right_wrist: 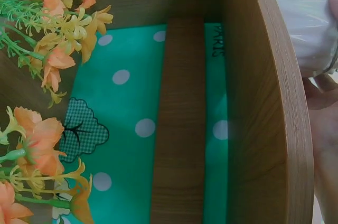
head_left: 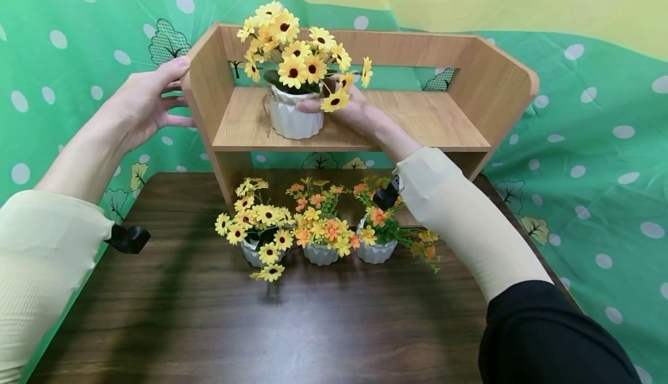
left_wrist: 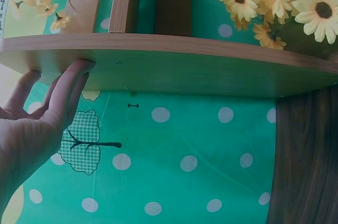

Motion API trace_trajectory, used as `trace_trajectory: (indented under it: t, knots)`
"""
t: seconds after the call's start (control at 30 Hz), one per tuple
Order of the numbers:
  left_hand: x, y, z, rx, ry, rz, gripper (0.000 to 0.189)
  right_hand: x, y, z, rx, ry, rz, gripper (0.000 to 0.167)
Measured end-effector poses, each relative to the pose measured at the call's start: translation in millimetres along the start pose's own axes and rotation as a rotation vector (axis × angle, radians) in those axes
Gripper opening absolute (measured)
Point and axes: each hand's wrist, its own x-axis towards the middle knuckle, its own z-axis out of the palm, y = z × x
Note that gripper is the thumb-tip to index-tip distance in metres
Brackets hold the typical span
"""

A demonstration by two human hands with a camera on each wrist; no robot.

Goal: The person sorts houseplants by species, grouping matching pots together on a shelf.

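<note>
Fingers [left_wrist: 67,87] of the left hand [head_left: 141,105] are spread against the left side of the shelf [head_left: 209,82]. The white pot [head_left: 295,119] is gripped at the upper board [head_left: 417,117] by the right hand [head_left: 351,109], partly hidden; contact with the board cannot be told. Three pots [head_left: 320,255] are lined up on the table [head_left: 313,326] below.

Shows, gripped upright by the right hand [head_left: 355,108] at upper centre, a fluted white pot [head_left: 296,118] of yellow daisies [head_left: 292,72] over the top tier of a light-wood shelf [head_left: 428,118]. Shows that shelf standing across the upper middle, touched at upper left by the left hand [head_left: 148,97].
</note>
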Motion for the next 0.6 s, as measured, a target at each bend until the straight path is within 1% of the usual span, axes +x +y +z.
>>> trace_trajectory:
  t: [0.1,0.13,0.27,0.33,0.47,0.6]
  knots:
    - [-0.4,0.1,0.1,0.011,0.007,0.001,0.063,-0.3,1.4,0.9,0.005,-0.007,-0.019,0.026]
    - [-0.5,0.2,0.3,0.014,0.01,0.001,0.064,-0.5,1.6,1.3,0.021,-0.01,-0.015,0.03]
    - [-1.1,0.2,1.1,0.025,0.014,0.003,0.065,-1.6,2.2,2.1,0.086,-0.008,0.008,0.037]
    - [-1.5,0.2,1.7,0.031,0.015,0.006,0.066,-2.4,2.4,1.8,0.084,-0.001,0.025,0.04]
    - [-2.2,0.4,3.1,0.038,0.014,0.015,0.066,-3.8,2.2,0.6,0.016,0.017,0.038,0.045]
    - [-2.9,0.8,4.4,0.04,0.012,0.023,0.066,-5.9,1.6,0.0,-0.032,0.029,0.079,0.051]
